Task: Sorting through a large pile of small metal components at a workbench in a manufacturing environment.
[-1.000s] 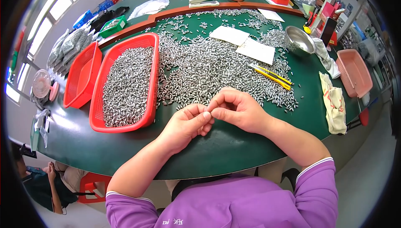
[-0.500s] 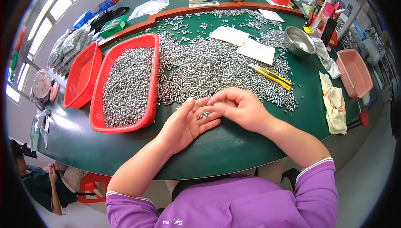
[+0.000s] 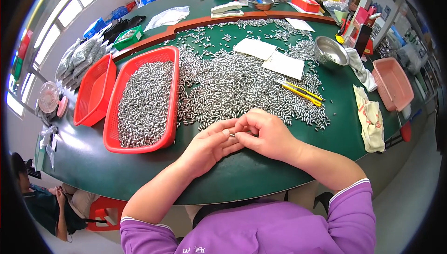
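Observation:
My left hand [image 3: 209, 146] is cupped palm up above the near edge of the table, its thumb bent inward over the fingers. At the thumb tip a small silvery metal part [image 3: 232, 135] shows. My right hand [image 3: 266, 132] meets it from the right, with thumb and forefinger pinched at the same small part. Any other parts in the left palm are hidden by the thumb. Just beyond both hands spreads a wide heap of the same bullet-shaped metal parts [image 3: 219, 84]. A red plastic basket [image 3: 139, 149] filled with such parts stands left of the heap.
An empty red basket [image 3: 88, 110] stands farther left. Two white cards [image 3: 285, 64] and a yellow-handled tool [image 3: 301, 93] lie on the heap. To the right are a steel bowl [image 3: 331, 51], a cloth [image 3: 371, 121] and a pink basket [image 3: 393, 84]. A brown wooden strip [image 3: 200, 23] borders the heap.
My left thumb has folded in over the open palm, covering the loose parts seen there. My right fingertips have come down to the left thumb. The whole view has shifted slightly.

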